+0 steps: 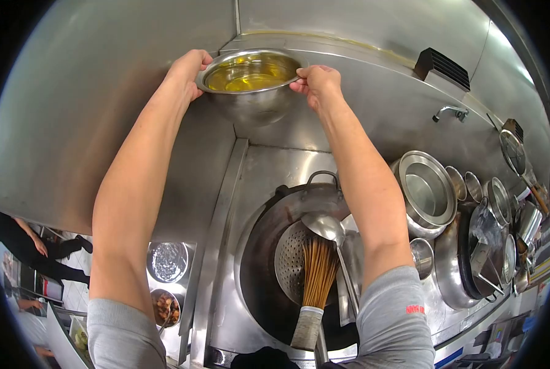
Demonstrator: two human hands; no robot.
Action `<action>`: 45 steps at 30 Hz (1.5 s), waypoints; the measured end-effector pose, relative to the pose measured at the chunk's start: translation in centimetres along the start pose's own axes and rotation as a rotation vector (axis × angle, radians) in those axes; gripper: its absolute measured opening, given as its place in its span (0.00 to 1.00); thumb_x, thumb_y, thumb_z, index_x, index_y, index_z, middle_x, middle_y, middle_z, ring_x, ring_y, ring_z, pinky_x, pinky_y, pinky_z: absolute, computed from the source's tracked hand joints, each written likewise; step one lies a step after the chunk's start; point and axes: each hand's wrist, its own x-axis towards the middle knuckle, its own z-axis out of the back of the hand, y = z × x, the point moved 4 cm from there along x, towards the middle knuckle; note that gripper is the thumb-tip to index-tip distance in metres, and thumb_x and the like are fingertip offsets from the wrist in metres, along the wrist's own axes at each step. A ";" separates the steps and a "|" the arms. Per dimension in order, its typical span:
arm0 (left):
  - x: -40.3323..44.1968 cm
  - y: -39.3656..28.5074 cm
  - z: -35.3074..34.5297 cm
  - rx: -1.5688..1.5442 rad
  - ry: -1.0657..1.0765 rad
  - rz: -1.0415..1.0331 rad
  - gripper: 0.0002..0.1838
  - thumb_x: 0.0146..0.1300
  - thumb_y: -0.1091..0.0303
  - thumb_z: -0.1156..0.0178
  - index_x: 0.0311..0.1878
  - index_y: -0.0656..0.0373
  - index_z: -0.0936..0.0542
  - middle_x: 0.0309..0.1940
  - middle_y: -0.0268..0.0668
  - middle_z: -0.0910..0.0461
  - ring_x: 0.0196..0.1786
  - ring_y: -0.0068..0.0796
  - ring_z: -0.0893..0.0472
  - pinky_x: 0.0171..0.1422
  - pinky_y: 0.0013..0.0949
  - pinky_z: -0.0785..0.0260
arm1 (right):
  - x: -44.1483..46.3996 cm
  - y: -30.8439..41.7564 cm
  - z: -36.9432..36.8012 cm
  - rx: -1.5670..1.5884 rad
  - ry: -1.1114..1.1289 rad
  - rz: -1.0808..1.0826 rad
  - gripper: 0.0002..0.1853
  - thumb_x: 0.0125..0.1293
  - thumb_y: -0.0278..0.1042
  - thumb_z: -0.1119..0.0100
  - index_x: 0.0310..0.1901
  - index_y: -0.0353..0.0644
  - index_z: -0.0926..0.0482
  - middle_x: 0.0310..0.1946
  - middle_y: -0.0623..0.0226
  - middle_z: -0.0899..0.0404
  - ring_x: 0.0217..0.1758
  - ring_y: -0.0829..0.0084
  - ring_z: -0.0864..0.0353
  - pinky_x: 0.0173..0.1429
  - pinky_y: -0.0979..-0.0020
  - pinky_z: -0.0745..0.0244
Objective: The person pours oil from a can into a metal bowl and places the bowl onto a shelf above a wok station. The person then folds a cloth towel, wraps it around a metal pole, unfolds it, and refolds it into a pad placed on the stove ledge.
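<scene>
A steel bowl (250, 107) of clear yellow liquid that looks like oil (247, 81) is held up in front of the back wall. My left hand (190, 74) grips its rim on the left side. On the right side, my right hand (318, 83) pinches the rim between thumb and fingers. Both arms are stretched forward, with the bowl above and beyond the stove. Below, a dark wok (259, 270) holds a perforated skimmer (290, 261), a steel ladle (324, 226) and a bamboo wok brush (318, 273).
Steel pots (427, 190) and a strainer (513, 150) crowd the right side, under a wall tap (452, 112). At lower left stand a container of brown food pieces (165, 307) and a round container (168, 261). Another person (35, 246) is at far left.
</scene>
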 end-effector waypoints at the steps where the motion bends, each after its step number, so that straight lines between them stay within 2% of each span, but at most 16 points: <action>1: -0.1 0.2 0.2 0.025 0.016 0.010 0.18 0.52 0.59 0.34 0.44 0.56 0.24 0.41 0.44 0.28 0.37 0.33 0.26 0.43 0.34 0.29 | -0.2 -0.3 0.1 0.018 -0.012 -0.006 0.12 0.65 0.14 0.43 0.48 0.23 0.31 0.32 0.54 0.24 0.20 0.71 0.25 0.23 0.68 0.14; 5: -1.4 0.8 -0.2 -0.008 0.037 0.061 0.16 0.57 0.70 0.40 0.49 0.61 0.25 0.47 0.43 0.26 0.43 0.37 0.21 0.54 0.51 0.23 | -0.9 -0.9 0.4 0.078 -0.026 -0.023 0.18 0.67 0.17 0.43 0.56 0.22 0.33 0.35 0.54 0.24 0.23 0.71 0.23 0.25 0.67 0.12; 8: -0.8 2.1 -0.2 -0.065 0.074 0.065 0.25 0.57 0.70 0.39 0.59 0.62 0.30 0.52 0.50 0.28 0.50 0.47 0.22 0.57 0.51 0.22 | -1.5 -1.2 0.5 0.127 -0.028 -0.061 0.18 0.69 0.20 0.42 0.57 0.21 0.33 0.37 0.54 0.25 0.25 0.71 0.22 0.28 0.67 0.10; 14: 1.1 5.4 -0.3 -0.225 0.090 -0.004 0.20 0.59 0.76 0.42 0.56 0.66 0.29 0.54 0.50 0.28 0.50 0.50 0.21 0.56 0.50 0.19 | -0.6 -2.8 1.5 0.130 0.158 -0.131 0.16 0.72 0.28 0.41 0.52 0.23 0.29 0.36 0.56 0.24 0.24 0.69 0.23 0.31 0.62 0.09; 16: 1.8 6.2 -0.1 -0.207 0.106 -0.034 0.14 0.60 0.78 0.44 0.50 0.67 0.27 0.48 0.51 0.27 0.45 0.47 0.21 0.49 0.44 0.17 | -3.7 -1.1 3.1 -0.140 0.127 -0.148 0.15 0.74 0.35 0.41 0.49 0.29 0.25 0.36 0.59 0.23 0.29 0.68 0.20 0.37 0.61 0.10; 19: 1.8 6.1 0.2 -0.371 0.101 0.027 0.16 0.64 0.79 0.43 0.54 0.73 0.32 0.52 0.53 0.29 0.52 0.49 0.22 0.61 0.48 0.20 | -7.8 1.6 7.8 -0.570 0.234 0.004 0.19 0.72 0.43 0.37 0.53 0.34 0.20 0.36 0.65 0.21 0.33 0.71 0.20 0.38 0.67 0.15; 23: 1.2 7.7 -0.3 -0.448 0.144 -0.015 0.13 0.68 0.81 0.46 0.53 0.74 0.31 0.53 0.53 0.29 0.58 0.48 0.23 0.70 0.51 0.23 | -18.9 4.5 15.2 -0.925 0.428 -0.176 0.13 0.71 0.34 0.42 0.52 0.40 0.17 0.33 0.72 0.22 0.31 0.80 0.23 0.34 0.75 0.22; 25: 0.1 8.1 -1.2 -0.494 0.162 -0.006 0.14 0.67 0.81 0.45 0.54 0.75 0.30 0.54 0.53 0.28 0.58 0.48 0.23 0.69 0.51 0.23 | -25.4 4.9 19.6 -1.072 0.487 -0.249 0.10 0.69 0.33 0.42 0.41 0.34 0.17 0.29 0.66 0.20 0.28 0.76 0.21 0.30 0.72 0.24; 26: -0.3 8.0 -1.3 -0.526 0.169 -0.007 0.15 0.66 0.82 0.45 0.55 0.75 0.29 0.54 0.53 0.27 0.58 0.48 0.23 0.69 0.51 0.23 | -29.4 5.5 20.4 -1.213 0.531 -0.226 0.07 0.66 0.31 0.41 0.39 0.39 0.16 0.28 0.64 0.18 0.29 0.71 0.18 0.34 0.66 0.22; 27: -0.7 7.8 -1.3 -0.540 0.199 -0.013 0.15 0.66 0.82 0.45 0.55 0.75 0.30 0.55 0.53 0.27 0.58 0.48 0.23 0.68 0.51 0.22 | -33.0 4.7 22.4 -1.270 0.652 0.135 0.06 0.63 0.31 0.40 0.37 0.41 0.16 0.28 0.60 0.17 0.32 0.62 0.16 0.38 0.59 0.21; 28: -1.1 8.1 -1.3 -0.565 0.236 -0.026 0.15 0.66 0.82 0.45 0.55 0.76 0.30 0.55 0.54 0.27 0.58 0.48 0.23 0.68 0.51 0.22 | -37.1 4.2 24.4 -1.532 0.701 0.013 0.06 0.63 0.30 0.37 0.41 0.41 0.17 0.32 0.60 0.17 0.35 0.61 0.15 0.43 0.63 0.20; 30: -1.6 8.3 -2.0 -0.624 0.303 -0.022 0.14 0.65 0.82 0.46 0.53 0.76 0.30 0.55 0.54 0.28 0.59 0.48 0.23 0.68 0.51 0.22 | -45.0 3.5 25.6 -1.662 0.520 -0.409 0.06 0.62 0.35 0.34 0.40 0.48 0.17 0.33 0.59 0.15 0.43 0.55 0.13 0.47 0.57 0.20; 31: -1.6 8.6 -2.0 -0.645 0.321 -0.002 0.13 0.65 0.82 0.46 0.52 0.75 0.30 0.54 0.54 0.28 0.59 0.48 0.23 0.68 0.51 0.22 | -48.2 3.2 25.4 -1.804 0.500 -0.451 0.13 0.61 0.35 0.33 0.47 0.47 0.20 0.35 0.58 0.14 0.43 0.54 0.14 0.48 0.55 0.20; 33: -1.7 9.2 -2.2 -0.684 0.338 0.057 0.11 0.66 0.81 0.47 0.50 0.74 0.30 0.53 0.54 0.28 0.58 0.49 0.22 0.68 0.51 0.22 | -53.1 0.6 27.0 -1.621 0.419 -0.542 0.22 0.64 0.36 0.37 0.58 0.44 0.29 0.37 0.44 0.18 0.41 0.45 0.15 0.48 0.50 0.20; 36: -1.6 9.6 -2.8 -0.704 0.367 0.108 0.11 0.66 0.78 0.46 0.49 0.72 0.30 0.51 0.55 0.28 0.56 0.49 0.22 0.68 0.50 0.22 | -55.9 -0.5 26.1 -1.633 -0.028 -0.422 0.22 0.68 0.32 0.44 0.61 0.47 0.35 0.41 0.44 0.20 0.41 0.41 0.16 0.45 0.46 0.20; 45: -5.0 9.3 -4.2 -0.848 0.368 0.138 0.17 0.64 0.75 0.46 0.54 0.73 0.33 0.56 0.58 0.33 0.62 0.56 0.26 0.71 0.55 0.26 | -58.7 -4.2 29.6 -1.531 -0.273 -0.149 0.13 0.67 0.37 0.39 0.48 0.40 0.26 0.29 0.51 0.18 0.31 0.46 0.16 0.38 0.52 0.21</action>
